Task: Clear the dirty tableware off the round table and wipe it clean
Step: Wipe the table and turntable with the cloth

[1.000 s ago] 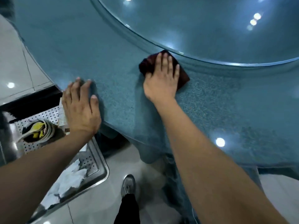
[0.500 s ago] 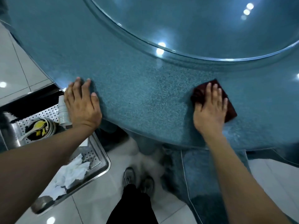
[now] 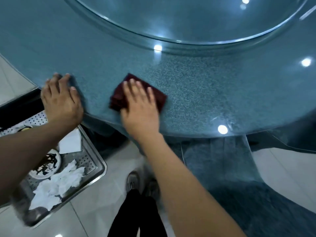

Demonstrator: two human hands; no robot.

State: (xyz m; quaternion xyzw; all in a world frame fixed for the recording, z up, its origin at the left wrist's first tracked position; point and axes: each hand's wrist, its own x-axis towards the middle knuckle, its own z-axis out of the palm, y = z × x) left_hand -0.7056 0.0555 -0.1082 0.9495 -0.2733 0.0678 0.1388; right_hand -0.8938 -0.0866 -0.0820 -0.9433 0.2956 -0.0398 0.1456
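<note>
The round table (image 3: pixel 196 86) has a speckled blue-green top with a glass turntable (image 3: pixel 171 16) in its middle. A folded dark red cloth (image 3: pixel 159 95) lies near the table's front edge. My right hand (image 3: pixel 139 106) presses flat on the cloth with straight fingers. My left hand (image 3: pixel 60 101) rests flat on the table's edge to the left, fingers straight, holding nothing. The table top around both hands is bare.
A perforated steel tray (image 3: pixel 92 161) sits below the table's left edge, holding a dirty plate (image 3: pixel 47 165), crumpled white napkins (image 3: pixel 58 185) and a folded white paper (image 3: pixel 71 142). My shoes (image 3: pixel 135 182) stand on the pale tiled floor. A blue tablecloth skirt (image 3: pixel 222 165) hangs at the right.
My right hand slid the cloth from near the turntable out to the right, then back left along the front edge. My left hand stayed on the table's edge.
</note>
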